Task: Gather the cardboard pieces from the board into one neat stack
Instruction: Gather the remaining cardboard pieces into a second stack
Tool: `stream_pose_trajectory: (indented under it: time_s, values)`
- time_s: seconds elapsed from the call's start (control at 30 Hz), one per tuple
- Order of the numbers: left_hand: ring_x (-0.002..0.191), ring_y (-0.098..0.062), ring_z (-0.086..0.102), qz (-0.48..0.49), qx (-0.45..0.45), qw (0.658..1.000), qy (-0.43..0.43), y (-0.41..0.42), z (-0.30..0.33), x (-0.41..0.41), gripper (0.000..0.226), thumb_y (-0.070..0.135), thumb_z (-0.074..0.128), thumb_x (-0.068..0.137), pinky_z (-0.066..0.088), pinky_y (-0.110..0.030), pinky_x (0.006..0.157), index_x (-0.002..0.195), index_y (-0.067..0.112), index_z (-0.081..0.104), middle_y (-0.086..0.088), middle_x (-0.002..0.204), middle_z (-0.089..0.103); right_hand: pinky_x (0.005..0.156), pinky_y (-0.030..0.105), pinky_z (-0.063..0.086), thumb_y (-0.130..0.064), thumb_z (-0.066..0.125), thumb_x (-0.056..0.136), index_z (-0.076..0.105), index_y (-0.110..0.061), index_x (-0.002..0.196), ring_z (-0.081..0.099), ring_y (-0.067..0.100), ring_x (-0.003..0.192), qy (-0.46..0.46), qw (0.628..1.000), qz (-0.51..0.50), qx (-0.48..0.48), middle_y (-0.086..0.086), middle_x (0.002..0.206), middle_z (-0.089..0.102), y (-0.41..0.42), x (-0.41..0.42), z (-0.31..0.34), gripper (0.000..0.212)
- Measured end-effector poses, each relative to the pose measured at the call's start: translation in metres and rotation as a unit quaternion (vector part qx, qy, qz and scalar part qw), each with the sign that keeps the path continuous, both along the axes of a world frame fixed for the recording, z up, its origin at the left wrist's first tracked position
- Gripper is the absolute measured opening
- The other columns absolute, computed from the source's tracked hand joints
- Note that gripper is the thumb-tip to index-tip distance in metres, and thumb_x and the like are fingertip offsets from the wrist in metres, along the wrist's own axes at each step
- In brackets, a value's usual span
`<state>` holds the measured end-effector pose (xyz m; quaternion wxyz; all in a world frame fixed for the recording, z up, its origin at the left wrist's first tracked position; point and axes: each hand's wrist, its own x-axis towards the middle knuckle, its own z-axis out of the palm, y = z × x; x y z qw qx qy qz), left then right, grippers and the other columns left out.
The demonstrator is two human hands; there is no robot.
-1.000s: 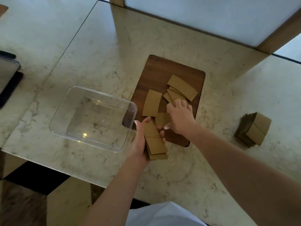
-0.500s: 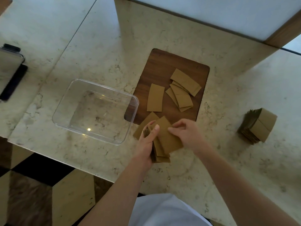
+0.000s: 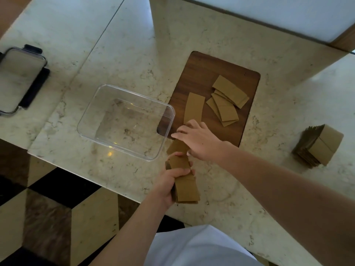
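The left hand (image 3: pixel 171 184) has its grip clamped round a thick stack of tan cardboard strips (image 3: pixel 185 186), thumb across the top, held just above the pale marble counter (image 3: pixel 123 60) at its near edge. Just beyond that grip, the right hand (image 3: pixel 196 138) lies flat with fingers straight over a loose tan cardboard piece (image 3: pixel 177 146) at the near corner of the dark wooden board (image 3: pixel 215 73), pressing rather than pinching it. Half a second ago that hand was laying a piece onto the stack; now it has gone back out for the next, so the stack has grown by one. Farther out on the board lie a single tan strip (image 3: pixel 194 107) and a fanned cluster of tan strips (image 3: pixel 226 100), so I judge several pickups remain. Left of the grip stands a clear plastic tub (image 3: pixel 92 116); well off to the right sits a second bundle of cardboard (image 3: pixel 319 145).

The right palm hides most of the piece beneath it, and the stack's count is impossible to read.
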<state>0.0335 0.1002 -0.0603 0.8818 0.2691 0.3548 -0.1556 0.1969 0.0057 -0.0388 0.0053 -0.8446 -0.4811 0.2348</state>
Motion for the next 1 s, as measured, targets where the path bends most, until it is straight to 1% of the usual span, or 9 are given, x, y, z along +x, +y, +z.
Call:
stream_pose_trajectory:
  time_s: [0.13, 0.2, 0.33, 0.43, 0.53, 0.67, 0.8, 0.87, 1.0]
  values:
    - [0.083, -0.028, 0.073, 0.049, -0.02, 0.998, 0.017, 0.001, 0.003, -0.008, 0.031, 0.018, 0.082, 0.084, 0.062, -0.043, 0.071, 0.113, 0.024, 0.074, -0.017, 0.11, 0.074, 0.089, 0.043, 0.037, -0.049, 0.082, 0.08, 0.061, -0.02, 0.126, 0.047, 0.028, 0.114, -0.011, 0.998, -0.012, -0.054, 0.003, 0.113, 0.052, 0.0, 0.007, -0.001, 0.058]
    - [0.086, -0.027, 0.073, 0.063, -0.021, 0.998, 0.02, -0.001, 0.002, -0.009, 0.032, 0.037, 0.082, 0.084, 0.063, -0.042, 0.072, 0.113, 0.024, 0.077, -0.015, 0.11, 0.075, 0.076, 0.038, 0.038, -0.048, 0.072, 0.092, 0.066, -0.014, 0.107, 0.056, 0.027, 0.101, 0.086, 0.99, -0.102, -0.043, 0.0, 0.097, 0.05, -0.01, 0.006, 0.001, 0.038]
    - [0.089, -0.028, 0.074, 0.071, 0.005, 0.997, 0.032, -0.007, -0.002, -0.002, 0.045, 0.052, 0.089, 0.066, 0.062, -0.043, 0.073, 0.104, 0.03, 0.081, -0.016, 0.112, 0.075, 0.055, 0.027, 0.045, -0.04, 0.057, 0.104, 0.057, -0.011, 0.077, 0.06, 0.02, 0.064, 0.296, 0.858, -0.41, 0.087, 0.002, 0.07, 0.06, -0.042, -0.001, 0.016, 0.04]
    - [0.092, -0.031, 0.078, 0.017, 0.048, 0.998, 0.035, -0.01, 0.001, 0.011, 0.045, 0.061, 0.087, 0.062, 0.062, -0.042, 0.068, 0.097, 0.032, 0.083, -0.013, 0.11, 0.079, 0.076, 0.034, 0.059, -0.044, 0.058, 0.102, 0.074, -0.013, 0.09, 0.074, 0.024, 0.08, 0.386, 0.777, -0.486, 0.106, 0.007, 0.086, 0.076, -0.051, -0.024, 0.032, 0.037]
    - [0.095, -0.04, 0.076, 0.005, 0.056, 0.998, 0.04, -0.012, 0.004, 0.03, 0.061, 0.044, 0.098, 0.058, 0.062, -0.05, 0.069, 0.114, 0.03, 0.076, -0.018, 0.114, 0.077, 0.057, 0.023, 0.054, -0.051, 0.054, 0.102, 0.073, -0.019, 0.094, 0.069, 0.008, 0.065, 0.373, 0.82, -0.433, 0.0, 0.005, 0.086, 0.076, -0.042, -0.042, 0.033, 0.038]
    - [0.086, -0.036, 0.074, 0.018, 0.036, 0.999, 0.028, -0.005, 0.007, 0.039, 0.045, 0.013, 0.08, 0.076, 0.062, -0.048, 0.07, 0.119, 0.025, 0.069, -0.022, 0.108, 0.074, 0.045, 0.016, 0.047, -0.063, 0.04, 0.102, 0.074, -0.011, 0.09, 0.073, 0.011, 0.059, 0.397, 0.83, -0.377, -0.105, 0.001, 0.072, 0.079, -0.039, -0.013, 0.038, 0.063]
    - [0.091, -0.039, 0.073, 0.049, -0.027, 0.998, -0.021, 0.006, 0.006, 0.032, 0.046, 0.004, 0.069, 0.088, 0.061, -0.05, 0.075, 0.127, 0.028, 0.066, -0.029, 0.108, 0.072, 0.075, 0.033, 0.051, -0.049, 0.065, 0.096, 0.065, -0.015, 0.117, 0.066, 0.023, 0.102, 0.187, 0.853, -0.486, 0.033, 0.003, 0.115, 0.071, -0.027, 0.038, 0.02, 0.039]
    - [0.088, -0.036, 0.073, 0.037, -0.02, 0.999, -0.034, 0.009, 0.007, 0.029, 0.046, 0.008, 0.068, 0.089, 0.061, -0.048, 0.074, 0.127, 0.033, 0.068, -0.029, 0.107, 0.072, 0.096, 0.045, 0.047, -0.022, 0.072, 0.093, 0.051, -0.019, 0.141, 0.047, 0.033, 0.131, 0.027, 0.923, -0.379, 0.054, 0.008, 0.144, 0.052, -0.012, 0.05, 0.004, 0.052]
    - [0.081, -0.031, 0.07, 0.012, -0.021, 0.998, -0.051, 0.011, 0.007, 0.02, 0.049, 0.01, 0.071, 0.085, 0.059, -0.044, 0.071, 0.13, 0.031, 0.066, -0.021, 0.097, 0.072, 0.112, 0.058, 0.031, -0.002, 0.076, 0.083, 0.037, -0.032, 0.156, 0.023, 0.036, 0.146, -0.025, 0.994, -0.083, -0.069, 0.002, 0.164, 0.029, 0.013, 0.078, -0.001, 0.087]
